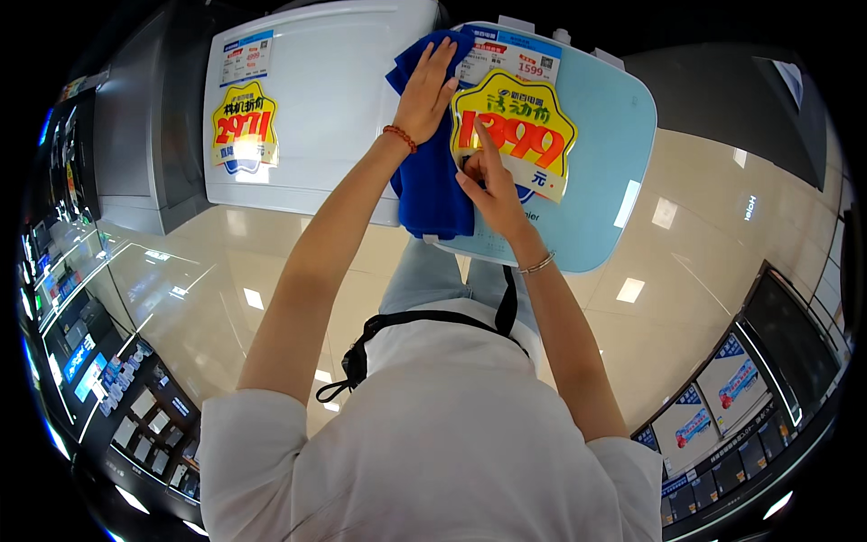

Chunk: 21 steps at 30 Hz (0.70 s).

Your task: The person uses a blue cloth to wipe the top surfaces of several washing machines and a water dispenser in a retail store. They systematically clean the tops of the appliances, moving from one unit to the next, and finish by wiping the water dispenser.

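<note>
My left hand [427, 95] lies flat on a folded blue cloth [433, 196], its fingers pointing away from me and the thumb apart. The cloth hangs along the left side of a pale blue washing machine lid [603, 135] and over the seam beside a white appliance top [339, 101]. Over the yellow price sign [508, 101] on that lid is my right hand [493, 183], index finger extended and thumb out, the other fingers curled. Whether its fingertip touches the sign is hard to tell. Behind the sign lies a printed price card [518, 57], partly covered.
Another yellow price sign [245, 125] and a card [245, 57] sit on the white top. A grey appliance [129, 122] stands at the left, a dark one [718, 101] at the right. Glossy tiled floor [650, 271] surrounds my legs. Display shelves [156, 420] line the lower left.
</note>
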Each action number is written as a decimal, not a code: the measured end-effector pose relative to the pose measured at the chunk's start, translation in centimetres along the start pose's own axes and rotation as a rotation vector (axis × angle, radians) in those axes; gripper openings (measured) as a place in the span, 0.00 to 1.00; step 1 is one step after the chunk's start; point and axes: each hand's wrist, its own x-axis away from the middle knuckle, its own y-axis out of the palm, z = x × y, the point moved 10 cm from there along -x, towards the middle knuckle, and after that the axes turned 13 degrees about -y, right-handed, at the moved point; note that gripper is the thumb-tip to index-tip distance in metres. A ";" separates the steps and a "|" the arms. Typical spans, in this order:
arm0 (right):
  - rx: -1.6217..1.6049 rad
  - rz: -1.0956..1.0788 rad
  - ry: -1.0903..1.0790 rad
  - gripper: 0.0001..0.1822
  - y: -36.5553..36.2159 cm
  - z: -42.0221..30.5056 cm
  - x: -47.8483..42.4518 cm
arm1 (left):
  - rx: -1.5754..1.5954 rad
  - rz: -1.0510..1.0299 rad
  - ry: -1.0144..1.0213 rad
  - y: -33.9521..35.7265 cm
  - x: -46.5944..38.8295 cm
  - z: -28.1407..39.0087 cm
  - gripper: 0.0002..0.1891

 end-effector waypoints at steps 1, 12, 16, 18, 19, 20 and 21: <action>0.001 0.004 0.002 0.44 0.0 0.1 0.1 | -0.005 0.004 -0.009 0.0 0.5 0.0 0.27; -0.018 0.023 -0.025 0.45 0.1 0.1 0.2 | -0.077 0.080 -0.132 -1.1 11.8 2.1 0.28; -0.014 -0.011 -0.013 0.44 0.2 0.1 -0.1 | -0.168 0.062 -0.165 -0.8 14.4 2.8 0.28; -0.031 -0.011 -0.008 0.44 0.3 0.3 0.2 | -0.216 0.047 -0.153 -0.4 15.8 3.4 0.28; -0.039 -0.010 -0.007 0.44 0.3 0.3 0.2 | -0.205 0.035 -0.157 -0.2 16.8 3.6 0.29; -0.023 -0.009 -0.010 0.43 0.3 0.3 0.1 | -0.230 0.033 -0.166 0.1 17.8 3.7 0.29; -0.010 -0.010 -0.008 0.43 0.3 0.4 0.2 | -0.256 0.028 -0.180 0.3 18.9 3.7 0.29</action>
